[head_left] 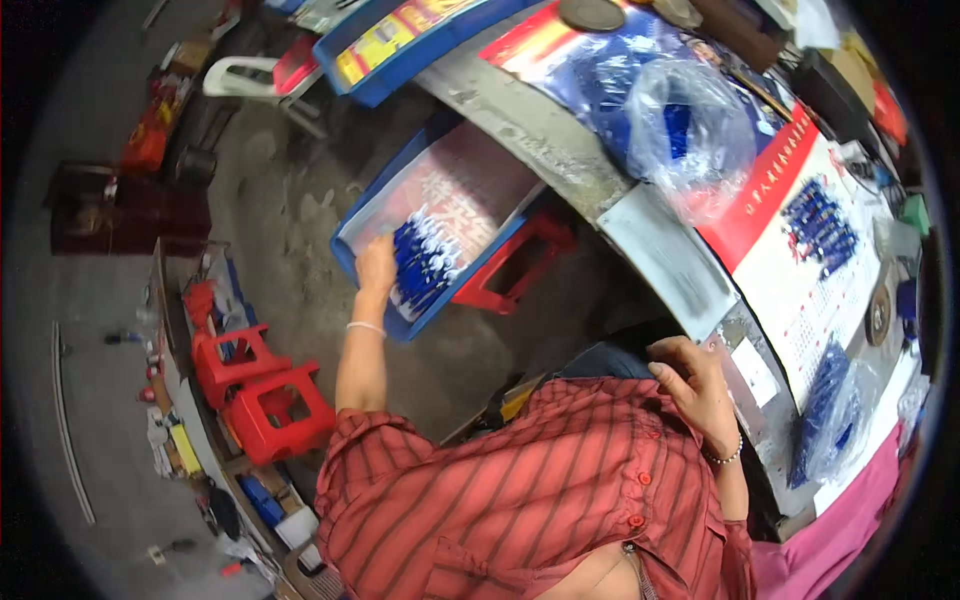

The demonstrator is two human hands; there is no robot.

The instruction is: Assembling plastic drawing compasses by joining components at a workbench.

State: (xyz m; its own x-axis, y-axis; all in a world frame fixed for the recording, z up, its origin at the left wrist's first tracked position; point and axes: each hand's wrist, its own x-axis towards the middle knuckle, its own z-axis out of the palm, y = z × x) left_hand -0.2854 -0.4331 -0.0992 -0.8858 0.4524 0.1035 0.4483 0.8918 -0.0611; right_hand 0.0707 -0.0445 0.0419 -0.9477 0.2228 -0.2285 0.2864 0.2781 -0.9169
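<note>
The left hand (377,262) is sitting at nine o'clock of a pile of thin blue and white things (428,262). Its fingers are curling, but I cannot tell if they are gripping one. The pile is lying toward six o'clock in the blue tray (408,328). The right hand (700,388) is hovering by the bench (570,165), its fingers bending loosely, half open and holding nothing. A red stool (515,262) is standing at four o'clock of the tray.
</note>
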